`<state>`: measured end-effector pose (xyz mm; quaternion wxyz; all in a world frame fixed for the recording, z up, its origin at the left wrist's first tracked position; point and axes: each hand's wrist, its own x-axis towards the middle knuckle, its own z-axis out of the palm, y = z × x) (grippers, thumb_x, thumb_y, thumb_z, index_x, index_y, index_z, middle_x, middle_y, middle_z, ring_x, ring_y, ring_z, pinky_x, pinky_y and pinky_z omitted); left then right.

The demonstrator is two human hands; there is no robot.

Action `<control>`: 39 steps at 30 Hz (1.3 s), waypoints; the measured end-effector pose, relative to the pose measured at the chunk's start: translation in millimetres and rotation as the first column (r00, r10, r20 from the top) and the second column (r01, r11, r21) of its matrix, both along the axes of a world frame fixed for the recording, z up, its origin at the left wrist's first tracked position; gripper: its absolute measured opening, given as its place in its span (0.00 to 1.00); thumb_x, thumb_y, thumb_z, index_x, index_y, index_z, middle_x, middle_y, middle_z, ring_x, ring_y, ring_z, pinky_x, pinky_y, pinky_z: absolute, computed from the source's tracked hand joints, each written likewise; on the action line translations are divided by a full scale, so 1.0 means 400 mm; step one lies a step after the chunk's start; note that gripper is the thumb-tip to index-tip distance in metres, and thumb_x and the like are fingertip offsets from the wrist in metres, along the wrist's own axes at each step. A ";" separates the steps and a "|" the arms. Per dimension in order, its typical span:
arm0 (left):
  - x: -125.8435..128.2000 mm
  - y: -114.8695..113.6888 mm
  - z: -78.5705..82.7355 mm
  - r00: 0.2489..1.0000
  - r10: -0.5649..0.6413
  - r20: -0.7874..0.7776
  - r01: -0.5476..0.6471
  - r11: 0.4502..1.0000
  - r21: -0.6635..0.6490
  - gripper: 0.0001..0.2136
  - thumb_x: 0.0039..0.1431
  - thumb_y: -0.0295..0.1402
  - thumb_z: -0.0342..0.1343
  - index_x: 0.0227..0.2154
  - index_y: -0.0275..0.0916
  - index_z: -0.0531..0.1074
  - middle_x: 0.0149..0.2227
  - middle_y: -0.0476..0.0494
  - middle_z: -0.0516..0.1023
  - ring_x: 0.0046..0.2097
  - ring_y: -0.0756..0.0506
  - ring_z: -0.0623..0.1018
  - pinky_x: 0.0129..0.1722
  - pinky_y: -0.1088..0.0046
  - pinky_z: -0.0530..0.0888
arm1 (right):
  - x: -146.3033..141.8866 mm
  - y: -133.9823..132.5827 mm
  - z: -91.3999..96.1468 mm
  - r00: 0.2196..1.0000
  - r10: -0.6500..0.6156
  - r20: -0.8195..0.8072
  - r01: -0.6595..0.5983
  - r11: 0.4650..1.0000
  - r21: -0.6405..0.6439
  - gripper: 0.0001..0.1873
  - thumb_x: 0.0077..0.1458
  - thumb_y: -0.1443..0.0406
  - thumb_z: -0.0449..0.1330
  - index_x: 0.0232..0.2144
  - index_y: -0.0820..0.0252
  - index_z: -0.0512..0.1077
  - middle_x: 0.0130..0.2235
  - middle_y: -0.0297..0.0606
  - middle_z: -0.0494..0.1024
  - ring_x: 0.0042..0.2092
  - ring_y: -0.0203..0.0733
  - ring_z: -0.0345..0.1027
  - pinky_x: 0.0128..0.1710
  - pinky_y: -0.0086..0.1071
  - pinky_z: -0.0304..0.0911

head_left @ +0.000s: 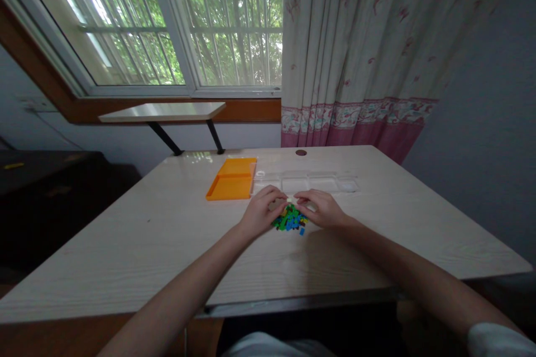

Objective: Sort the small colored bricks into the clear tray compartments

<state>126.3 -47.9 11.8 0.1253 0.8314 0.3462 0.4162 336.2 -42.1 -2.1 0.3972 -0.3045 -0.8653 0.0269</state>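
Observation:
A small heap of toy building bricks (290,218), mostly green and blue with some yellow and dark ones, lies on the table. My left hand (264,209) is curled at the heap's left side, thumb and fingertips close together; whatever they pinch is too small to make out. Facing it from the right, my right hand (320,207) bends over the other side, with a gap between thumb and forefinger. A tiny pale piece (288,199) shows between the fingertips of both hands. One blue brick (302,231) lies just in front of the heap.
Behind my hands stands a clear plastic tray (322,183) with compartments. An open orange case (231,179) lies left of it. The pale wooden table (167,245) carries a raised shelf (167,111) at the back left, below the window. A curtain (355,67) hangs behind.

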 end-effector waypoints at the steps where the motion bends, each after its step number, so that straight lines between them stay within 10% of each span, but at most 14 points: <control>1: -0.008 0.003 0.005 1.000 0.028 0.013 -0.028 0.999 0.017 0.07 0.56 0.33 0.51 0.33 0.37 0.71 0.33 0.44 0.70 0.38 0.49 0.71 0.38 0.73 0.69 | 0.005 -0.001 0.004 0.999 -0.003 0.032 0.004 1.000 -0.031 0.12 0.55 0.60 0.53 0.38 0.61 0.70 0.31 0.39 0.76 0.32 0.36 0.68 0.35 0.29 0.62; 12: -0.072 0.025 0.037 0.950 0.265 0.162 -0.298 0.926 0.233 0.05 0.54 0.33 0.54 0.30 0.37 0.71 0.29 0.47 0.71 0.29 0.53 0.68 0.30 0.77 0.68 | 0.040 -0.024 0.085 0.848 0.245 0.471 -0.032 0.909 -0.415 0.09 0.49 0.64 0.56 0.32 0.56 0.75 0.20 0.29 0.70 0.21 0.29 0.60 0.24 0.23 0.51; 39: -0.066 0.018 0.044 0.962 0.201 0.182 -0.254 0.903 0.346 0.03 0.53 0.29 0.55 0.30 0.36 0.70 0.28 0.47 0.70 0.26 0.54 0.66 0.27 0.79 0.67 | 0.024 -0.030 0.074 0.790 0.249 0.560 0.016 0.905 -0.425 0.10 0.48 0.66 0.54 0.32 0.55 0.74 0.24 0.30 0.73 0.24 0.32 0.62 0.26 0.24 0.50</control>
